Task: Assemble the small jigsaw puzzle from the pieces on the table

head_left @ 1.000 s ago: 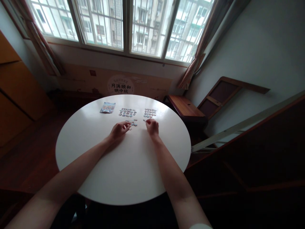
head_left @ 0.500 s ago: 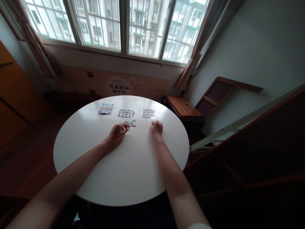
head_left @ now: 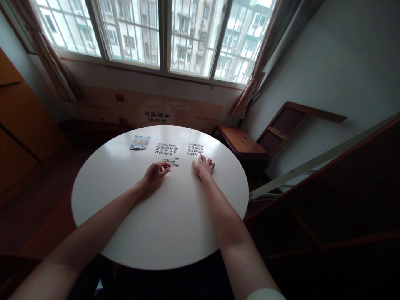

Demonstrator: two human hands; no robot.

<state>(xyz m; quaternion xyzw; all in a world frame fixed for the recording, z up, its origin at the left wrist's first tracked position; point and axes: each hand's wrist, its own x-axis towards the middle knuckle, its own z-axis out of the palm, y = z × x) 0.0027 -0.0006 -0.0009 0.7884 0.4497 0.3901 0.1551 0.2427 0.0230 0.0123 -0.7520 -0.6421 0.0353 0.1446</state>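
My left hand (head_left: 157, 171) is closed in a pinch on a small jigsaw puzzle piece, just in front of a loose pile of puzzle pieces (head_left: 171, 162). My right hand (head_left: 203, 167) lies on the table with its fingers spread, the fingertips at the near edge of a block of pieces set in neat rows (head_left: 195, 148). I make out nothing held in it. To the left of that block is a second, looser group of pieces (head_left: 166, 148). The pictures on single pieces are too small to read.
The round white table (head_left: 150, 233) carries everything. A colourful picture packet (head_left: 140, 143) lies at its far left. Beyond the right edge are a wooden bench (head_left: 240, 139) and a folded wooden frame (head_left: 286, 125). A barred window (head_left: 134, 35) is behind.
My right hand has opened from a closed pinch to spread fingers, beside the neat rows of pieces. My left hand keeps nearly the same place and pinch.
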